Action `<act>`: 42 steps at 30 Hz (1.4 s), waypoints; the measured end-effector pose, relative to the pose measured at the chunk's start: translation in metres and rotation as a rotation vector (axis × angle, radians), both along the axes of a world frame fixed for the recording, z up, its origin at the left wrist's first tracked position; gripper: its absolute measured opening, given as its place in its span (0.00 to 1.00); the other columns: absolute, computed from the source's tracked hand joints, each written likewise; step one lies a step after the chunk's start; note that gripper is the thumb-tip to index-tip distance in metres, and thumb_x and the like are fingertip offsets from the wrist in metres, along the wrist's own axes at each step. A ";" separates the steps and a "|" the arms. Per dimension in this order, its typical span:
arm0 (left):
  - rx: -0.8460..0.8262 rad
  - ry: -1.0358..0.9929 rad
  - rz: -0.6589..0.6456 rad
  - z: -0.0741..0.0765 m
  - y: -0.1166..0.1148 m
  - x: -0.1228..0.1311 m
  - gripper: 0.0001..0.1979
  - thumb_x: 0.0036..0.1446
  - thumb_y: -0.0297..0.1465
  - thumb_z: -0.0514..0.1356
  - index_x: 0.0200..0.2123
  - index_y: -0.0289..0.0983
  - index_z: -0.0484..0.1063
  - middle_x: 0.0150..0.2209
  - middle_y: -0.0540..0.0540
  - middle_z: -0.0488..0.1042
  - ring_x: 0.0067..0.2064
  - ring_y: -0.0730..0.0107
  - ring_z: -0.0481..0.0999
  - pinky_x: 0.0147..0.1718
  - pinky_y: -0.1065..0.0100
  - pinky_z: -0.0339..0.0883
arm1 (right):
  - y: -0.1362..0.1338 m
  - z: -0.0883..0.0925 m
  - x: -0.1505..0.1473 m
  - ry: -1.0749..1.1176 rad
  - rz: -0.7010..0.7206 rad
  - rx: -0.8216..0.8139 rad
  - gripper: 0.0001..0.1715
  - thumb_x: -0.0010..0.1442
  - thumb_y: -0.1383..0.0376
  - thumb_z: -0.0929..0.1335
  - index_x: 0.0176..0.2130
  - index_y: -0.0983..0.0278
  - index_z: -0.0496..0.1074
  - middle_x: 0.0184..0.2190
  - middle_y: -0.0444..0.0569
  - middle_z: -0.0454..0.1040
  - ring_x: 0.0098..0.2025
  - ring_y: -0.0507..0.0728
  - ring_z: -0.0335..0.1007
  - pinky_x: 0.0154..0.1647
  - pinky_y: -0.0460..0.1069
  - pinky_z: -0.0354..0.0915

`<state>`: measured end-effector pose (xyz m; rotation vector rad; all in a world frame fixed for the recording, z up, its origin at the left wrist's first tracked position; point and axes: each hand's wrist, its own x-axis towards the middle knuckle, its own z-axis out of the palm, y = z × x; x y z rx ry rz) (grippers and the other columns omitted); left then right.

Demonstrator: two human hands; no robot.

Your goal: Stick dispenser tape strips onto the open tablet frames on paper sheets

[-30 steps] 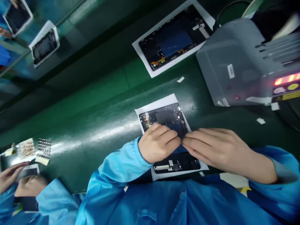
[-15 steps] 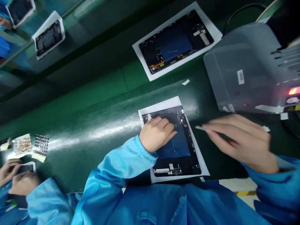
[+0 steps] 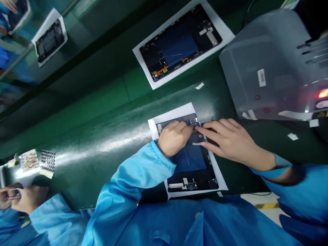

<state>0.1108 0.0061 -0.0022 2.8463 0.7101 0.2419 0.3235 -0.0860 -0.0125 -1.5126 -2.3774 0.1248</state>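
An opened tablet (image 3: 191, 159) with a dark blue panel and exposed circuit parts lies on a white sheet (image 3: 222, 182) in front of me. My left hand (image 3: 174, 138) rests on its upper part, fingers curled; whatever they pinch is hidden beneath them. From the right, my right hand (image 3: 228, 140) reaches over the tablet's upper right edge. Its index fingertip presses near the left fingertips. A short strip of white tape (image 3: 198, 144) sticks out from the right thumb tip, above the blue panel; the thumb and index finger are apart.
A second opened tablet (image 3: 179, 44) lies on white paper behind. At right stands a grey machine (image 3: 266, 68) with a red light. White tape scraps (image 3: 200, 86) dot the green bench (image 3: 102, 136). A co-worker's hands (image 3: 30, 198) and a sheet of round black parts (image 3: 48, 160) are at left.
My right hand has moved left from beside the machine onto the tablet's upper right edge, carrying the tape strip. My left hand stays on the tablet, shifted slightly.
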 end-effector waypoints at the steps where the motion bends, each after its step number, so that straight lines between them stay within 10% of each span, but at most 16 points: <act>1: 0.007 -0.028 -0.014 -0.001 0.002 -0.001 0.14 0.72 0.29 0.52 0.38 0.35 0.76 0.34 0.45 0.74 0.35 0.66 0.72 0.38 0.65 0.66 | 0.001 0.000 -0.001 0.016 0.004 0.003 0.22 0.68 0.57 0.65 0.57 0.64 0.71 0.46 0.54 0.75 0.44 0.60 0.68 0.41 0.54 0.58; 31: 0.132 -0.133 -0.035 -0.004 0.001 -0.003 0.13 0.71 0.26 0.52 0.37 0.36 0.76 0.32 0.48 0.76 0.35 0.67 0.73 0.34 0.64 0.67 | 0.013 0.006 -0.004 -0.041 0.089 0.065 0.23 0.71 0.58 0.61 0.56 0.70 0.71 0.45 0.54 0.76 0.41 0.60 0.64 0.41 0.55 0.56; 42: -0.068 0.005 -0.019 0.010 0.009 0.000 0.14 0.72 0.32 0.50 0.48 0.35 0.74 0.39 0.45 0.77 0.40 0.65 0.76 0.41 0.64 0.71 | 0.002 0.007 -0.012 -0.241 0.092 0.128 0.27 0.66 0.56 0.66 0.57 0.71 0.72 0.45 0.54 0.76 0.41 0.61 0.63 0.53 0.59 0.60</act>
